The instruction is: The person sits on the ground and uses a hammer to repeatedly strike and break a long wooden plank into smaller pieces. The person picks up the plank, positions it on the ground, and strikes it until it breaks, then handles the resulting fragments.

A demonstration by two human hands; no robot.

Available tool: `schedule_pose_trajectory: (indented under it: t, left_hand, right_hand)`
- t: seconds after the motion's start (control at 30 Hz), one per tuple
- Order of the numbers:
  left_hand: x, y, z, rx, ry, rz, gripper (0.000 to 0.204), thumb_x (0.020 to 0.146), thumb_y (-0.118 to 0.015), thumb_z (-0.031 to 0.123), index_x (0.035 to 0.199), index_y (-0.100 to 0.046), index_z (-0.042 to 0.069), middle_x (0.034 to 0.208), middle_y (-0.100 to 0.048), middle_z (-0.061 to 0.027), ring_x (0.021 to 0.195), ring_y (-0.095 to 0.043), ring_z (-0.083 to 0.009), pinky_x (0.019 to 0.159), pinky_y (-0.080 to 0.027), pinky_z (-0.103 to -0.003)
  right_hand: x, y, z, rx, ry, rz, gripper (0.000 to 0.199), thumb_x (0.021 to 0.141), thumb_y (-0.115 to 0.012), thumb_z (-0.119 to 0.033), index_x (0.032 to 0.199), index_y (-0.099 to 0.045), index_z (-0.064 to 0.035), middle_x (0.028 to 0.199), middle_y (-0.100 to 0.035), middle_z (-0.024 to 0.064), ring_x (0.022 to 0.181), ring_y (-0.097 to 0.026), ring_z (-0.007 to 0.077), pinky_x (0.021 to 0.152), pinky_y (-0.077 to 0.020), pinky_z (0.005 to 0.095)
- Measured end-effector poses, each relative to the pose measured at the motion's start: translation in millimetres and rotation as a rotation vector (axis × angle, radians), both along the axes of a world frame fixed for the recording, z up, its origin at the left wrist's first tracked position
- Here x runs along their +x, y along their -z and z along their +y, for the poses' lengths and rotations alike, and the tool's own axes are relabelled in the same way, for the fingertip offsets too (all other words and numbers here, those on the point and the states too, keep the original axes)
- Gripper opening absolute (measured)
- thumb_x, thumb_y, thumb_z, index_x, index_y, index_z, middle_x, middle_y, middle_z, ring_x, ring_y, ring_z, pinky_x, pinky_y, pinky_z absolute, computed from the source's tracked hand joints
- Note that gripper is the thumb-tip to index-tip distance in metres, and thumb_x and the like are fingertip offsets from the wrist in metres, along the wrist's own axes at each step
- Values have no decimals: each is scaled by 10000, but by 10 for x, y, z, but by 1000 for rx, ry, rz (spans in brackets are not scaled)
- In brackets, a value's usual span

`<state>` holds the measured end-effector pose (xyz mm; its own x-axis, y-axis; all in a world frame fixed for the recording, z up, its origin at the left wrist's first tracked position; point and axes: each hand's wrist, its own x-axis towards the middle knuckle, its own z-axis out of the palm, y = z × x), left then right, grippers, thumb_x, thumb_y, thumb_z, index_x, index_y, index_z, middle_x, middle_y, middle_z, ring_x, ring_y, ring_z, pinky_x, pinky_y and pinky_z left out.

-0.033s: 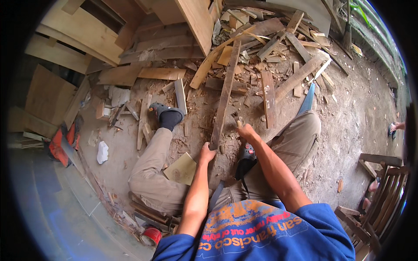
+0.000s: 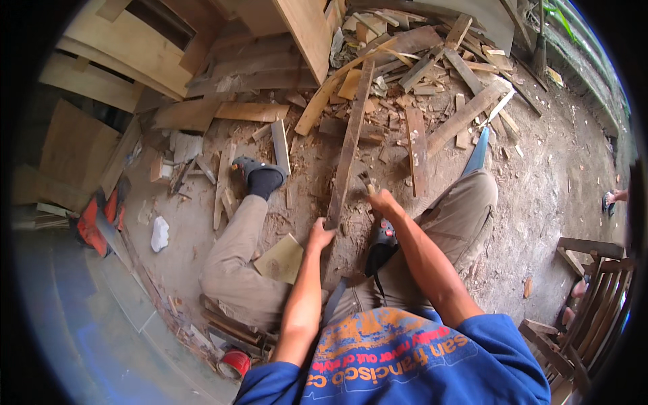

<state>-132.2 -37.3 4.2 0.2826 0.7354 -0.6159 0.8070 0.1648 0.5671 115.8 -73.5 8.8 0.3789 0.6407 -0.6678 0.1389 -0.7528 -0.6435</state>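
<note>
The left hand grips the near end of a long wooden plank, whose long axis runs straight ahead. The right hand, just to its right, is clenched around a small tool.

Around the left hand, whose fingers close on the near end of the long narrow weathered wooden plank, room is tight: the tan sandpaper sheet lies just left of them, on the bent khaki-trousered left leg. The right hand sits just right of the plank, its fingers closed on something small I cannot make out; behind its fingers the raised right knee blocks the way. Ahead of both sets of fingers, the heap of broken wooden offcuts crowds the dirt floor. Bare floor opens far right of the right fingers, before the brown wooden chair.
</note>
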Motion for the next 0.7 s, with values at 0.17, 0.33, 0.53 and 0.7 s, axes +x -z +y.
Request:
schedule_pose_trajectory:
  t: [0.17,0.33,0.53,0.7]
  left_hand:
    - [-223,-646,493,-119,76,-177,552,821,-750,327,1205,-565,-25,1104,-669,-150,1004,-636,-215,871,-499,-342]
    - [-853,-2298,1191,303,205,70,487,850,-706,344,1189,-597,13,1141,-650,-141,1043,-621,-217,905,-489,-343]
    - [-782,-3915,1949,671,331,157,478,873,-666,353,1215,-574,31,1091,-668,-163,1021,-637,-244,877,-490,-367]
    - [-42,-4039,2066,738,518,339,467,890,-644,317,1271,-529,71,1123,-656,-180,1040,-633,-276,894,-485,-379]
  right_hand:
    - [425,730,249,-34,194,393,303,774,-664,-232,932,-638,25,745,-629,140,697,-627,273,569,-490,412]
    - [340,600,420,-34,409,840,117,777,-586,-106,881,-588,-54,770,-542,109,610,-551,235,468,-463,385]
    - [227,527,360,103,521,775,174,810,-578,-161,913,-549,-23,846,-538,111,688,-570,251,578,-501,447]
    - [262,267,342,60,467,727,177,820,-607,-125,885,-518,14,751,-533,118,664,-587,255,512,-507,399]
